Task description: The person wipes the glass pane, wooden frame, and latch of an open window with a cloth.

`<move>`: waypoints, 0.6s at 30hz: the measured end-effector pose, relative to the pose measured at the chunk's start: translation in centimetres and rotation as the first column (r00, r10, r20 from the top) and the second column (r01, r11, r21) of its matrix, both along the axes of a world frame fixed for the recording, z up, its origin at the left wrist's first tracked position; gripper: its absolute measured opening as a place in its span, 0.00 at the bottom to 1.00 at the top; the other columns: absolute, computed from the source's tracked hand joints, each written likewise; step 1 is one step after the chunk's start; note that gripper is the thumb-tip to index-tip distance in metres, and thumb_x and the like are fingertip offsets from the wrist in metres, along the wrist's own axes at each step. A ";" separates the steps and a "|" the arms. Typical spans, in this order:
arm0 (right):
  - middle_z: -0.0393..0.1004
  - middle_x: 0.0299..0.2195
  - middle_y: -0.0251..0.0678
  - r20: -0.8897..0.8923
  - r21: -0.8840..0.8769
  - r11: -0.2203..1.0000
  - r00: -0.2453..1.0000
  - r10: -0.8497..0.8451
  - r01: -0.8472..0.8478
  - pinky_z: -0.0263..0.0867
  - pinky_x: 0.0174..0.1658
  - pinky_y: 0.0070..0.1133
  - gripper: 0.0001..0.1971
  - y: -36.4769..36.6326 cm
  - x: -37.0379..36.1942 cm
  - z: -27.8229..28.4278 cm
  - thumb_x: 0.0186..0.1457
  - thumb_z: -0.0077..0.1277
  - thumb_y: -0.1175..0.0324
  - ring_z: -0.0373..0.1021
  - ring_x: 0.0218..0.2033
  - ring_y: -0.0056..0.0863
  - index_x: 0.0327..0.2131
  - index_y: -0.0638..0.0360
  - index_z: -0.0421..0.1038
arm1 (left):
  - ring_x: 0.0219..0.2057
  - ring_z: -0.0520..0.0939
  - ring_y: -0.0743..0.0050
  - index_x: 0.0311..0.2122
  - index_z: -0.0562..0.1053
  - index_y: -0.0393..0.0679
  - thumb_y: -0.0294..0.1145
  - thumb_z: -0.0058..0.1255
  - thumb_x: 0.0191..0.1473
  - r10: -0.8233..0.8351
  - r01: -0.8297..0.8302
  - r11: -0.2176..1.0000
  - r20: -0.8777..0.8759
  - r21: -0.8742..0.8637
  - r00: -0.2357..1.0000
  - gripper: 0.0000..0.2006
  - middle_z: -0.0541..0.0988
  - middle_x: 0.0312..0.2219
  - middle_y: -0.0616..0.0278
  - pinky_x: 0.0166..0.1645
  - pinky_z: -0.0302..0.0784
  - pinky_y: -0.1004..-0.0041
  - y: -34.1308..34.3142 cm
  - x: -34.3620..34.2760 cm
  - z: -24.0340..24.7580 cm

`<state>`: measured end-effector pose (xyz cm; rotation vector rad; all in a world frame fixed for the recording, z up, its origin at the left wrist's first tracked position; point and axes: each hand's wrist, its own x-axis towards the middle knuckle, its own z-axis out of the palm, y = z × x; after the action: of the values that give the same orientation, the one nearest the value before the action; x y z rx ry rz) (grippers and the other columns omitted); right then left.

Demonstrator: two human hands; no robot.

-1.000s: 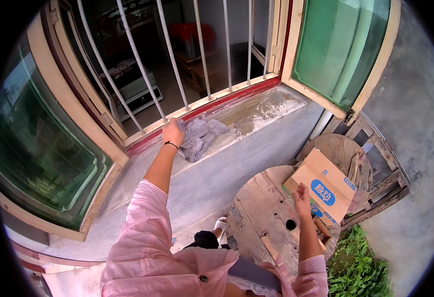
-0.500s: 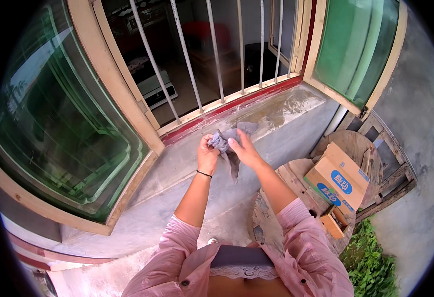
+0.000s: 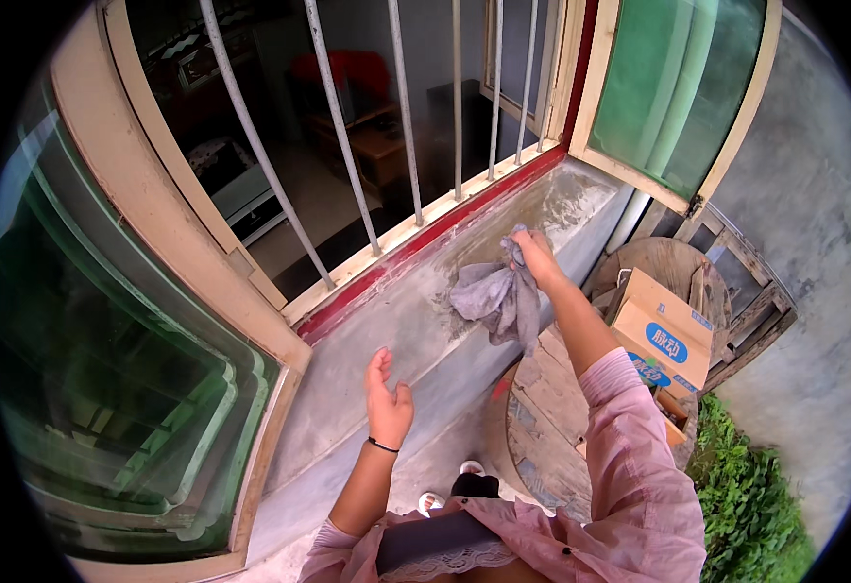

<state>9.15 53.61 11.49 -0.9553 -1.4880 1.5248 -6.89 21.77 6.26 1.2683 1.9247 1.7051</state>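
A grey-purple cloth (image 3: 492, 296) hangs bunched and loose from my right hand (image 3: 536, 257), whose fingers are closed on its upper end. It is over the concrete window sill (image 3: 435, 282), with its lower corner dangling past the sill's front edge. My left hand (image 3: 389, 400) holds nothing; its fingers are stretched and slightly curled, apart from the cloth, in front of the sill. A dark band circles my left wrist. Damp-looking patches show on the sill beside the red strip (image 3: 416, 246) below the window bars.
Metal bars (image 3: 401, 117) cross the window, with a dim room behind. Green-glass casements stand swung outward at the left (image 3: 124, 389) and right (image 3: 668, 87). A cardboard box (image 3: 663, 325) rests on a round wooden spool table (image 3: 552, 418) at the right. Leafy plants (image 3: 751, 486) grow at lower right.
Both hands were on the bunched cloth; my left hand has let go and dropped lower left. My right hand has carried the cloth rightward, where it hangs looser. The view has shifted.
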 end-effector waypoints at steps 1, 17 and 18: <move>0.69 0.20 0.36 0.080 0.041 0.999 0.997 0.009 -0.012 0.62 0.19 0.21 0.12 2.2 0.7 0.8 0.49 0.47 0.63 0.66 0.18 0.22 0.27 0.65 0.67 | 0.52 0.67 0.57 0.56 0.56 0.36 0.14 0.42 0.43 -0.003 0.003 1.000 0.006 -0.004 1.000 0.30 0.66 0.49 0.48 0.55 0.62 0.66 -0.3 -0.5 -0.3; 0.71 0.40 0.52 0.628 0.677 0.718 0.385 -0.677 0.158 0.65 0.45 0.37 0.16 34.1 4.1 0.9 0.52 0.50 0.59 0.69 0.43 0.48 0.42 0.57 0.65 | 0.43 0.68 0.46 0.41 0.66 0.33 0.14 0.36 0.42 0.211 -0.399 0.857 -0.484 -0.326 0.849 0.17 0.70 0.41 0.45 0.51 0.61 0.57 -1.9 -5.9 -1.6; 0.71 0.40 0.52 0.654 0.700 0.713 0.355 -0.668 0.052 0.65 0.44 0.37 0.16 35.9 4.1 0.5 0.53 0.50 0.60 0.69 0.42 0.48 0.41 0.59 0.65 | 0.43 0.68 0.46 0.41 0.67 0.33 0.15 0.36 0.43 0.202 -0.419 0.842 -0.521 -0.341 0.829 0.17 0.70 0.40 0.45 0.51 0.61 0.57 -1.7 -5.8 -1.7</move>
<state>13.25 89.54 11.98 -1.6869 -2.0230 -0.0006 -12.70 20.03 4.60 1.3029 2.7485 1.0085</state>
